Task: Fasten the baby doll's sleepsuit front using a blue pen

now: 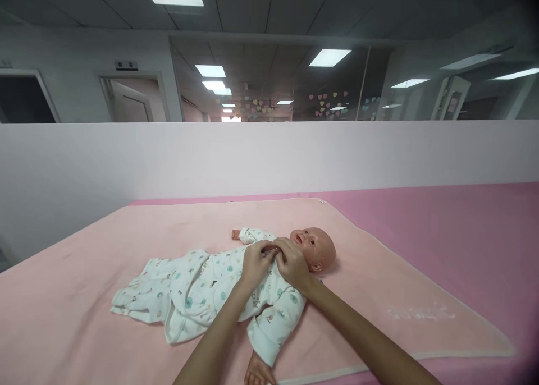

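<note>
A baby doll (316, 246) lies on its back on a light pink blanket (379, 273), head to the right. It wears a white romper (197, 289) with small coloured prints. My left hand (255, 264) and my right hand (292, 264) meet at the doll's upper chest, just below its chin. Both hands pinch the romper's front edge at the collar, fingers curled and pressed together. One doll hand (236, 234) pokes out of the far sleeve; the other (257, 371) shows at the near sleeve.
The blanket lies on a darker pink surface (463, 222). A low white partition wall (269, 155) runs behind it. Beyond are glass panels with heart stickers, doors and ceiling lights.
</note>
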`<state>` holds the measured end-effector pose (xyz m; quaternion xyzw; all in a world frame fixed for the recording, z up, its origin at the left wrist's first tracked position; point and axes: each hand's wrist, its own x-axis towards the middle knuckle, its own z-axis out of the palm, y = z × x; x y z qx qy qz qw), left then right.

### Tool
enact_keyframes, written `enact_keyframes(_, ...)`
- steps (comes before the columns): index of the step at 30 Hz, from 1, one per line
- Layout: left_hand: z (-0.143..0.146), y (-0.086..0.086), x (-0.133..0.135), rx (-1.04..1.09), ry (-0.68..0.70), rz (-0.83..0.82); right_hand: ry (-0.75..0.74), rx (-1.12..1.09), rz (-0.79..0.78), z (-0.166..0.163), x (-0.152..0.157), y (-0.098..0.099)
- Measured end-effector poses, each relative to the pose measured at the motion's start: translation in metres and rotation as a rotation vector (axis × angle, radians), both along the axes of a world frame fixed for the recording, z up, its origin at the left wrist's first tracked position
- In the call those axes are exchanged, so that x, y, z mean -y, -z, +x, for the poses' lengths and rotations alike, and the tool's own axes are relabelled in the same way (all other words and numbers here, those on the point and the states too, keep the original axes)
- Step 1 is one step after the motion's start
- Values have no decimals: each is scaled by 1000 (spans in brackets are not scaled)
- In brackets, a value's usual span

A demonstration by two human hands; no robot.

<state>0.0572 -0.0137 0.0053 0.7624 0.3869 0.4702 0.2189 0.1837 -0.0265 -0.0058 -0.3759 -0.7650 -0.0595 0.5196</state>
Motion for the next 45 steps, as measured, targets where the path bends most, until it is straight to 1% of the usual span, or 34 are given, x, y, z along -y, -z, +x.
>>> enact_keyframes(3,-1,0,0,45,50,-28,-4,-38,32,-1,-1,5)
enact_keyframes(10,-4,1,-3,116,88,-98,-38,-23,50,0,2,8)
enact_keyframes(18,-3,1,-4,214,152,-175,40,-37,28,-2,4,7)
enact_keyframes(21,-3,1,-6,303,177,-228,59,-64,44,-2,3,9)
enact_keyframes(23,-6,1,-9,426,145,-298,70,-85,69,-1,4,11)
enact_keyframes(25,-10,0,-14,579,66,-390,78,-106,109,1,5,12)
enact_keyframes(27,-17,-1,-18,669,5,-454,71,-114,148,2,6,13)
enact_keyframes(28,-21,-1,-20,655,-4,-459,62,-110,160,3,7,14)
enact_keyframes(29,-25,-2,-21,592,3,-444,52,-99,163,3,7,13)
enact_keyframes(33,-41,-7,-15,117,148,-333,49,-18,88,2,9,10)
enact_keyframes(35,-49,-10,-9,-1,213,-346,66,13,54,0,9,8)
enact_keyframes(39,-63,-14,-1,-22,296,-454,85,17,38,0,8,8)
enact_keyframes(45,-66,-12,1,9,345,-429,71,9,56,1,8,10)
